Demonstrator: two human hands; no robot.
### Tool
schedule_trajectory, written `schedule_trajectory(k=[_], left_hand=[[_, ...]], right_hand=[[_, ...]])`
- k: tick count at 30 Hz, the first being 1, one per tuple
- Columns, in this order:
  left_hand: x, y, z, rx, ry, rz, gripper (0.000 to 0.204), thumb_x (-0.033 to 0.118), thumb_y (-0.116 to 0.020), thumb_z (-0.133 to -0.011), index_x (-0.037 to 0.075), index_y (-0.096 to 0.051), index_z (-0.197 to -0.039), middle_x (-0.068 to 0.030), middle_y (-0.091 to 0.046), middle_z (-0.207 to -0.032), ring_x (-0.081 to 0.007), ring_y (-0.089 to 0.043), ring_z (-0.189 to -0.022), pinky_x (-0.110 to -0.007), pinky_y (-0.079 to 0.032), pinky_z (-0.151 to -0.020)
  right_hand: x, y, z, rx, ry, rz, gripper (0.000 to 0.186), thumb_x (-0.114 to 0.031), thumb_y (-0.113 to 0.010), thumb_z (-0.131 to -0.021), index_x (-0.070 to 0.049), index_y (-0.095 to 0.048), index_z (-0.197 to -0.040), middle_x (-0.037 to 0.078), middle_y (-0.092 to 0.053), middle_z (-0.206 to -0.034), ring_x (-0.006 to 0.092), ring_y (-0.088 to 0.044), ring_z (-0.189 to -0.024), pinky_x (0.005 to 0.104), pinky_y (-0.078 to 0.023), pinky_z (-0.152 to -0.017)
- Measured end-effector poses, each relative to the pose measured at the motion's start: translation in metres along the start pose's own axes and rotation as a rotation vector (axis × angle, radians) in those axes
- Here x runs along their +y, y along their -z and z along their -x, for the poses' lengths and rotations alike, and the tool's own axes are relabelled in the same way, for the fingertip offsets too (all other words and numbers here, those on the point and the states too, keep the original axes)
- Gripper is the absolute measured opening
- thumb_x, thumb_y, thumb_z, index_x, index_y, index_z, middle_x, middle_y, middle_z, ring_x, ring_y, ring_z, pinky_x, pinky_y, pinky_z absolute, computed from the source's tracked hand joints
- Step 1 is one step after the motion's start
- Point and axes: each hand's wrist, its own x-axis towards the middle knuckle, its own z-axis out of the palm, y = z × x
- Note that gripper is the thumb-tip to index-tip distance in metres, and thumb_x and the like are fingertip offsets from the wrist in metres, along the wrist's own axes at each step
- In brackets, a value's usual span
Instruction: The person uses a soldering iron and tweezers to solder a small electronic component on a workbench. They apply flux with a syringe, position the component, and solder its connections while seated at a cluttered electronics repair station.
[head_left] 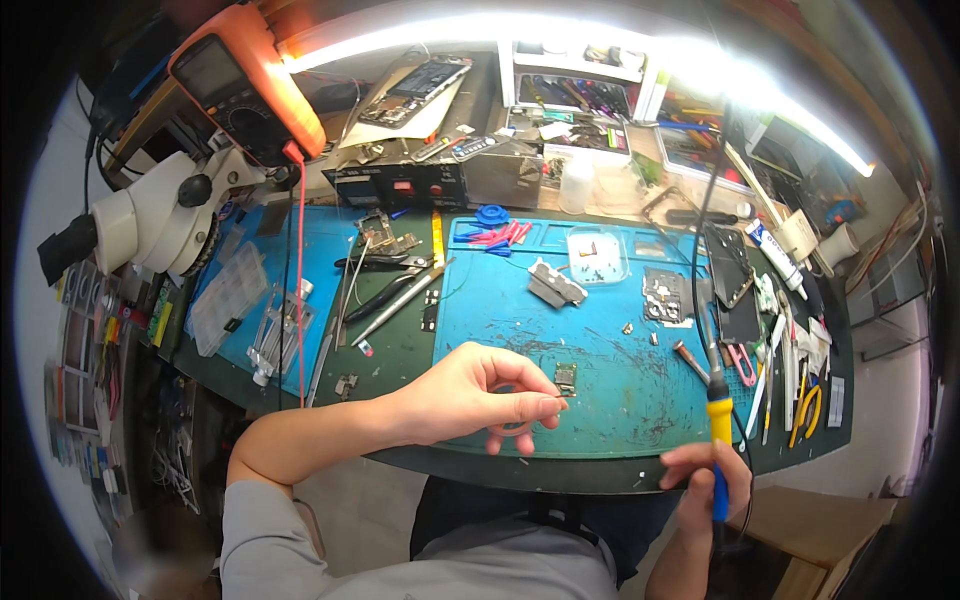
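My left hand (480,395) reaches over the near part of the blue work mat (620,420), thumb and forefinger pinched together. Within its curled fingers shows part of a thin, pale reddish ring-shaped coil (512,430); its exact kind is unclear. Just beyond the fingertips is a small green circuit board (565,377), apparently lying on the mat. At the mat's near right corner, my right hand (708,480) is closed round a soldering iron (719,425) with a yellow and blue handle. The iron stands almost upright, its metal shaft pointing away from me.
An orange multimeter (245,90) and white microscope (155,215) stand at the left. Beyond the mat sits a black bench unit (400,185) with an opened phone on top. A clear dish (598,255), metal shields and tweezers (400,303) lie about; yellow pliers (805,412) are far right.
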Motion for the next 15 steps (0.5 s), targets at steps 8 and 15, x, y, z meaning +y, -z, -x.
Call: schedule_trajectory(k=[8, 15], left_hand=[[-0.004, -0.004, 0.004, 0.001, -0.098, -0.169, 0.022, 0.019, -0.072, -0.104, 0.001, -0.076, -0.115, -0.0037, -0.075, -0.098, -0.0114, -0.076, -0.079, -0.024, -0.055, -0.057], [-0.009, -0.009, 0.008, 0.046, -0.280, -0.392, 0.015, 0.016, -0.075, -0.102, 0.003, -0.077, -0.108, -0.0037, -0.074, -0.092, -0.0100, -0.075, -0.075, -0.024, -0.056, -0.056]], right_hand=[[-0.026, -0.069, -0.069, -0.231, 0.036, 0.076, 0.031, 0.001, -0.082, -0.088, -0.005, -0.065, -0.113, 0.017, -0.078, -0.104, 0.0218, -0.075, -0.078, 0.0292, -0.058, -0.061], [-0.020, -0.081, -0.062, -0.231, 0.050, 0.036, 0.035, 0.005, -0.083, -0.086, -0.006, -0.063, -0.113, 0.013, -0.076, -0.097, 0.0223, -0.074, -0.076, 0.0299, -0.057, -0.059]])
